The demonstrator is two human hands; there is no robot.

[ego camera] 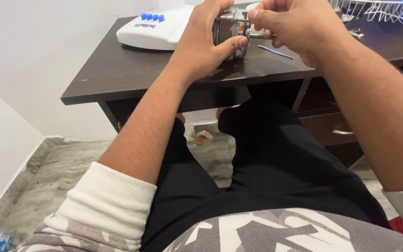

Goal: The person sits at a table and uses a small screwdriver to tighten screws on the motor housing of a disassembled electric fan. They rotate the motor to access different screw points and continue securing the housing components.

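We have the small round metal motor with copper windings (pixel 232 31) up at the far edge of the dark brown wooden bench (pixel 117 70), just above its top. Our left hand (pixel 206 42) is wrapped round it, thumb pressed under its near rim, fingers curled over the far side. Our right hand (pixel 285 23) is closed in a pinch on a thin metal part (pixel 244 20) at the motor's top; what exactly it grips is too small to tell. We judge we are mid-way through working on a fitting of the motor; the next move calls for a steady left grip and a fine, straight pull or twist. A slim blue-tipped tool (pixel 276 52) lies on the bench just right of the motor; a white plastic housing with blue buttons (pixel 157 28) sits far left, a white wire grille (pixel 388 10) far right
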